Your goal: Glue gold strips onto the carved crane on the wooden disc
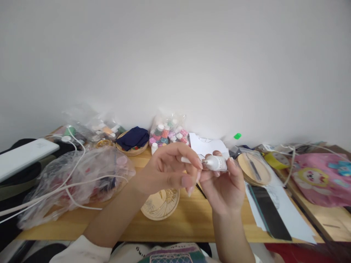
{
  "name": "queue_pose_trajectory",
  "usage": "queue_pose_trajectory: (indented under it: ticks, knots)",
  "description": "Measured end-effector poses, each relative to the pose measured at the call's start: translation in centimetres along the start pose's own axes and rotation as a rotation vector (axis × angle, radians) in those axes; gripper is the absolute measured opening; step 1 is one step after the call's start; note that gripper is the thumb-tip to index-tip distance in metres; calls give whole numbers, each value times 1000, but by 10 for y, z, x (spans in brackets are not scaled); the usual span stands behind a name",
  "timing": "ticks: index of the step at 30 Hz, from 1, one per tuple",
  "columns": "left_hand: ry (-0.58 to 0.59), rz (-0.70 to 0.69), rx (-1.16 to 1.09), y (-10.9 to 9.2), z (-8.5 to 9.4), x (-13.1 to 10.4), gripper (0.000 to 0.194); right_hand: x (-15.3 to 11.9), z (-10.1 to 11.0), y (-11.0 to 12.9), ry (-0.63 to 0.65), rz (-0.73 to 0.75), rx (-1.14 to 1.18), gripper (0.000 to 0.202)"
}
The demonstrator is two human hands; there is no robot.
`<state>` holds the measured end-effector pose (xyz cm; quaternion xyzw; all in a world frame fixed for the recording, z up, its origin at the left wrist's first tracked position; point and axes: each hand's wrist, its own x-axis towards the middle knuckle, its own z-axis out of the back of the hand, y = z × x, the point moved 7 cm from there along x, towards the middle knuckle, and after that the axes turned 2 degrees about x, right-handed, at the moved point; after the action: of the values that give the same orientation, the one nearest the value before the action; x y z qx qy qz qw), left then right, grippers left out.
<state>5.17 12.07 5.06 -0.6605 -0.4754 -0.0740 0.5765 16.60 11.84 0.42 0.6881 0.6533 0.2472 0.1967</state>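
My right hand (226, 182) is wrapped around a small white squeeze bottle (218, 163), tilted sideways with its narrow nozzle pointing left. Close to that nozzle, my left hand (171, 170) is pinched on a slim white piece that looks like the bottle's cap (185, 160). Whether the cap touches the nozzle is hidden by the fingers. Below the hands, a round wooden disc (161, 210) with an engraved pattern lies on the wooden table (192, 226), partly covered by my left arm.
Left are a plastic bag (90, 175), white cables and a white power bank (30, 155). Behind stand navy cloth (133, 138) and a bag of small colourful jars (170, 133). Right are a dark phone (270, 212) on paper, a wooden round (252, 170) and a pink pouch (319, 179).
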Motion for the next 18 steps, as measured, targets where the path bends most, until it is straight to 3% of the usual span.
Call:
queue_pose_trajectory:
  ticks: [8,15,18]
  knots:
    - [-18,18,35,2,4,0,18,1,0,4,-18,29,-33,17]
    - [-118,65,198,-1,18,-5,16,-1,11,26,-125,312,-278,18]
    - [-151,125,218,2,25,-8,15,-1,13,26,-132,340,-338,17]
